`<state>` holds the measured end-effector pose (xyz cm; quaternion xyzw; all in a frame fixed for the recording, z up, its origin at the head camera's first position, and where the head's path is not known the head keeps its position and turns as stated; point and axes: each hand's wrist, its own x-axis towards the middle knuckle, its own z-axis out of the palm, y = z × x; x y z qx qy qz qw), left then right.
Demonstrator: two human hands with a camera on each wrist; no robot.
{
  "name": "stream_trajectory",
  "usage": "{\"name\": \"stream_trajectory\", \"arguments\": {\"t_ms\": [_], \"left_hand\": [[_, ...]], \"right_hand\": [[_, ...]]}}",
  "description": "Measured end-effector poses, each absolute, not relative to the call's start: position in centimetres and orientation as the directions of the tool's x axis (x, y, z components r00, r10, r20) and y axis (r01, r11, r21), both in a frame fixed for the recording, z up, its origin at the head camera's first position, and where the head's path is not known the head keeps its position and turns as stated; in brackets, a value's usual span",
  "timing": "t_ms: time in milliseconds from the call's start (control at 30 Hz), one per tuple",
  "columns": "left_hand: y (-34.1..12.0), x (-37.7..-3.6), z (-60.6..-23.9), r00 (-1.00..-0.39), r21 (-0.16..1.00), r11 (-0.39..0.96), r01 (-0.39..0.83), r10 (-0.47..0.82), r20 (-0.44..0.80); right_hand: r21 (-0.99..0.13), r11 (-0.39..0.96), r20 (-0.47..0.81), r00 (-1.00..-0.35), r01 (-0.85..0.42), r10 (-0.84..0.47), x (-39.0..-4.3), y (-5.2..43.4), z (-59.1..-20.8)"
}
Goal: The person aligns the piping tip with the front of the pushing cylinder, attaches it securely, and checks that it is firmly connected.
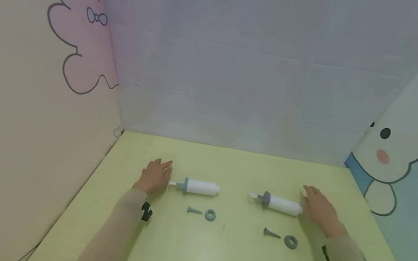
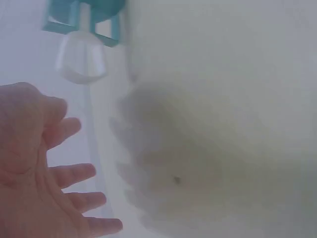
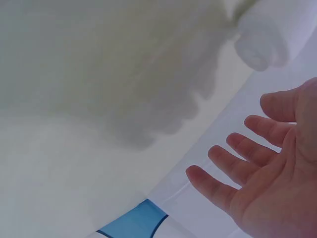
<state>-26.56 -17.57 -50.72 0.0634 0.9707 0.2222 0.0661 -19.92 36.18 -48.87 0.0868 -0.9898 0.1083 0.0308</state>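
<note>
I am noting two sets of parts lying on the pale yellow-green tabletop [image 1: 219,257] in the lower half of the head view. The left hand [image 1: 155,176] is hovering or resting palm down at centre left, fingers spread and relaxed, gripping nothing; I cannot tell whether it is touching the table. Just to its right, the white plastic cylinder with a grey-blue collar and plunger tab [image 1: 197,186] is lying on its side, its tab end pointing at the hand and sitting just beside the fingertips. Below that cylinder I am seeing a small grey-blue cone nozzle [image 1: 194,209] and, just right of it, a grey-blue ring [image 1: 210,215]. The right hand [image 1: 320,209] is sitting at centre right, fingers straight and loose, also clamped on nothing, its fingertips right at the near end of a second white plastic cylinder with grey collar [image 1: 279,203]; contact is not clear. Below this one a darker grey cone nozzle [image 1: 271,233] and a grey ring [image 1: 290,241] are lying side by side. In the left wrist view the open fingers [image 2: 74,173] are showing at lower left, with the teal tab blurred at upper left. In the right wrist view the spread fingers [image 3: 237,163] are filling the lower right.
</note>
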Motion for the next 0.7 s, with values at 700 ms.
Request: {"name": "stream_trajectory", "arguments": {"t_ms": [700], "left_hand": [[-9.0, -31.5, -41.6, -0.985, 0.335, 0.932, 0.135, 0.164, -0.058]], "right_hand": [[-0.169, 0.959, -0.088, -0.966, -0.226, -0.244, -28.4, 29.5, -41.3]]}}
